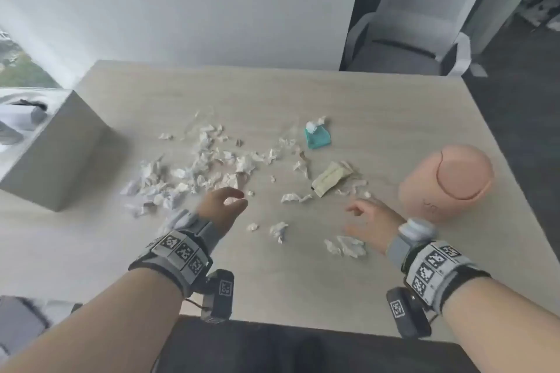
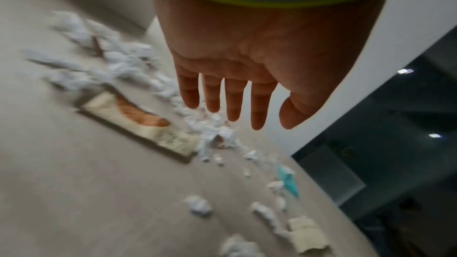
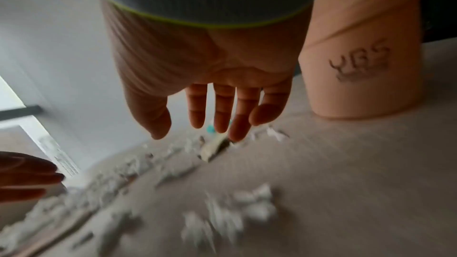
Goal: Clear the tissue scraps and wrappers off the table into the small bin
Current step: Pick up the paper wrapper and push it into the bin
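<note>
From the head view, the light wood counter (image 1: 394, 118) carries many white tissue scraps (image 1: 206, 166), most of them in a loose heap at the left of the middle, with single pieces lying nearer the person. A teal wrapper (image 1: 318, 138) lies at the far side of the mess with a small white ball of tissue on its far end. A pale cream wrapper (image 1: 330, 179) lies right of the middle, between the heap and the small pink bin (image 1: 448, 182), which stands upright at the right side with its round swing lid closed. A grey box (image 1: 57, 154) stands at the left edge. The left hand (image 1: 222, 206) hovers over the near edge of the heap, fingers loosely spread and holding nothing. The right hand (image 1: 371, 222) hovers just left of the bin, fingers relaxed and empty, with two scraps below it.

In the left wrist view, the left hand (image 2: 237, 62) shows its palm, four fingers straight and slightly apart, nothing in it. Below it lie blurred tissue scraps (image 2: 118, 67) and a printed cream and orange wrapper (image 2: 138, 120); the teal wrapper (image 2: 288, 182) is farther away.

In the right wrist view, the right hand (image 3: 210, 77) is also flat and empty above the counter (image 3: 358, 163). The pink bin (image 3: 363, 56) stands just beside it at the right, with dark letters on its wall. The picture is blurred.
</note>
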Available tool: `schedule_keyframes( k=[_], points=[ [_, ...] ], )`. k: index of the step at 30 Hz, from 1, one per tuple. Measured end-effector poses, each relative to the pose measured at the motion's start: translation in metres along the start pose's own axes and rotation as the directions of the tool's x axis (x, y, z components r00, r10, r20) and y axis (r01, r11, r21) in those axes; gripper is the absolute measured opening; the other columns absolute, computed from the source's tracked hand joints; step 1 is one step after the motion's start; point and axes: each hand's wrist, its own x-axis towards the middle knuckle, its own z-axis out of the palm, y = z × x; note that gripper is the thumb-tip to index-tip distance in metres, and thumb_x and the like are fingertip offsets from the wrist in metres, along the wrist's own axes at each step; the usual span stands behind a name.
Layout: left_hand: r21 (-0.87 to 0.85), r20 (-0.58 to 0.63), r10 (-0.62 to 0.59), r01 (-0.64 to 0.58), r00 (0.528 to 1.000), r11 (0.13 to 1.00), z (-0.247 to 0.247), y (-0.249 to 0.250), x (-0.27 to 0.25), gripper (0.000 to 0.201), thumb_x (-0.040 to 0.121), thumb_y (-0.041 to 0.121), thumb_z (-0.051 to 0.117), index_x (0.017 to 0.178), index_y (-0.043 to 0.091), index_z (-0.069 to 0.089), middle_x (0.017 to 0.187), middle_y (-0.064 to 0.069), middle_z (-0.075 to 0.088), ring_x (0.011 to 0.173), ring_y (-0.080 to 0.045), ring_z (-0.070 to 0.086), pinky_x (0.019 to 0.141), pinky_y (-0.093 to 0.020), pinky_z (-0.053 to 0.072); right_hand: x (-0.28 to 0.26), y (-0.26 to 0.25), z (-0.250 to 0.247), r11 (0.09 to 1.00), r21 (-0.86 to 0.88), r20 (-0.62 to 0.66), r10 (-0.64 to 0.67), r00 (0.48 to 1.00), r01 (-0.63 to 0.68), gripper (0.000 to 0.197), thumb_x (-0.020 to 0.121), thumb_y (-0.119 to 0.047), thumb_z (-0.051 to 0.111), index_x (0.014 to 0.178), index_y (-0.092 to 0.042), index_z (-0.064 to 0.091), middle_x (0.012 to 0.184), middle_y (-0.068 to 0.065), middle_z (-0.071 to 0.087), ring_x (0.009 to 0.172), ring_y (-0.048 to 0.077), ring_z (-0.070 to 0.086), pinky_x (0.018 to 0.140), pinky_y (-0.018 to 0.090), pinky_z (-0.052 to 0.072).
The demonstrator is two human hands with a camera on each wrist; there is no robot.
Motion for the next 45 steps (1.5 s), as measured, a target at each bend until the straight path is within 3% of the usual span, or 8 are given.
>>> schedule_keyframes(
  k=[3, 9, 16, 23, 26, 30, 36, 45],
  points=[
    [0.169, -0.029, -0.055, 0.059, 0.998, 0.984, 0.002, -0.044, 0.013, 0.04, 0.086, 0.038, 0.063, 0.124, 0.028, 0.064, 0.147, -0.002, 0.051, 0.12, -0.025, 0.056, 0.096, -0.036, 0.048, 0.002, 0.018, 0.031, 0.985, -0.117, 0.066, 0.132, 0.989, -0.123, 0.06, 0.075, -0.049, 0.072, 0.129, -0.038, 0.05, 0.13, -0.006, 0.042, 0.112, 0.017, 0.057, 0.093, 0.03, 0.044],
    [0.281, -0.047, -0.116, 0.124, 0.992, 0.952, -0.005, -0.08, 0.036, 0.048, 0.089, 0.038, 0.058, 0.135, 0.027, 0.055, 0.149, -0.003, 0.047, 0.133, -0.03, 0.045, 0.111, -0.046, 0.036, 0.014, 0.01, 0.063, 0.94, -0.236, 0.089, 0.273, 0.958, -0.246, 0.039, 0.078, -0.046, 0.068, 0.111, -0.035, 0.051, 0.118, -0.007, 0.042, 0.085, 0.019, 0.057, 0.071, 0.027, 0.043],
    [0.47, 0.092, -0.115, 0.058, 0.989, 0.881, -0.014, -0.098, 0.055, 0.069, 0.072, 0.044, 0.063, 0.138, 0.044, 0.041, 0.142, 0.007, 0.044, 0.128, -0.023, 0.041, 0.105, -0.043, 0.036, 0.034, -0.023, 0.085, 0.975, -0.06, 0.135, 0.221, 0.966, -0.215, 0.02, 0.078, -0.035, 0.075, 0.087, -0.035, 0.057, 0.104, -0.006, 0.052, 0.089, 0.012, 0.06, 0.079, 0.024, 0.045],
    [0.559, 0.304, -0.028, -0.154, 0.952, 0.815, -0.028, -0.088, 0.077, 0.033, 0.079, 0.054, 0.062, 0.11, 0.046, 0.054, 0.111, 0.016, 0.056, 0.109, -0.014, 0.05, 0.097, -0.039, 0.031, 0.066, -0.056, 0.075, 0.978, 0.042, 0.004, 0.206, 0.978, -0.206, 0.019, 0.083, -0.029, 0.069, 0.1, -0.032, 0.061, 0.108, -0.011, 0.055, 0.081, 0.003, 0.054, 0.07, 0.02, 0.04],
    [0.476, 0.39, -0.047, -0.158, 0.92, 0.865, -0.029, -0.08, 0.087, 0.013, 0.075, 0.052, 0.059, 0.083, 0.042, 0.057, 0.093, 0.018, 0.059, 0.09, -0.009, 0.06, 0.089, -0.033, 0.048, 0.081, -0.054, 0.061, 0.974, 0.008, -0.083, 0.226, 0.971, -0.227, 0.021, 0.082, -0.03, 0.069, 0.102, -0.03, 0.065, 0.113, -0.008, 0.058, 0.088, 0.012, 0.056, 0.077, 0.026, 0.042],
    [0.263, 0.365, -0.028, -0.075, 0.931, 0.962, -0.023, -0.061, 0.094, 0.005, 0.084, 0.03, 0.067, 0.081, 0.03, 0.063, 0.082, 0.013, 0.066, 0.072, -0.008, 0.064, 0.062, -0.024, 0.054, 0.113, -0.038, 0.041, 0.955, -0.105, -0.233, 0.248, 0.941, -0.277, 0.035, 0.077, -0.031, 0.071, 0.111, -0.026, 0.066, 0.13, -0.001, 0.057, 0.116, 0.027, 0.05, 0.095, 0.033, 0.041],
    [-0.235, 0.308, -0.16, 0.238, 0.938, 0.942, -0.008, -0.035, 0.105, 0.02, 0.076, 0.029, 0.07, 0.08, 0.011, 0.06, 0.084, -0.01, 0.074, 0.072, -0.028, 0.072, 0.064, -0.047, 0.063, 0.138, -0.025, 0.047, 0.895, -0.37, -0.018, 0.261, 0.965, -0.249, 0.094, 0.064, -0.071, 0.064, 0.145, -0.046, 0.025, 0.162, -0.009, 0.013, 0.148, 0.024, 0.014, 0.114, 0.044, 0.028],
    [-0.557, 0.435, -0.302, 0.518, 0.848, 0.649, 0.022, 0.011, 0.12, 0.004, 0.092, 0.007, 0.062, 0.092, 0.005, 0.066, 0.077, -0.008, 0.069, 0.059, -0.02, 0.068, 0.052, -0.03, 0.059, 0.132, -0.003, 0.048, 0.988, -0.156, -0.252, -0.024, 0.967, -0.017, 0.042, 0.074, -0.018, 0.073, 0.115, -0.025, 0.069, 0.129, -0.005, 0.066, 0.123, 0.024, 0.059, 0.096, 0.036, 0.045]
  ],
)
